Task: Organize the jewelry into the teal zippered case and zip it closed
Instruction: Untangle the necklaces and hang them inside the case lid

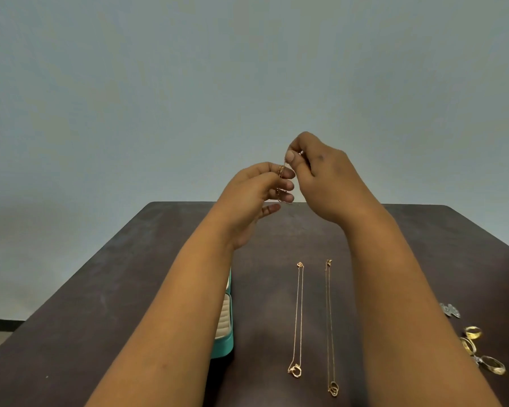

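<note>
Both hands are raised above the far end of the dark table (100,289). My left hand (256,198) holds a thin gold chain (281,179) against its curled fingers. My right hand (321,177) pinches the chain's upper end between thumb and forefinger. The teal zippered case (226,336) lies open on the table, mostly hidden under my left forearm, showing its cream ring rolls. Two gold pendant necklaces lie stretched out side by side: one (298,318) on the left, one (329,327) on the right.
At the table's right edge lie a silver ornament (450,310) and several gold rings (473,332), with another ring (493,365) nearer me. A plain grey wall rises behind the table. The floor shows at the lower left.
</note>
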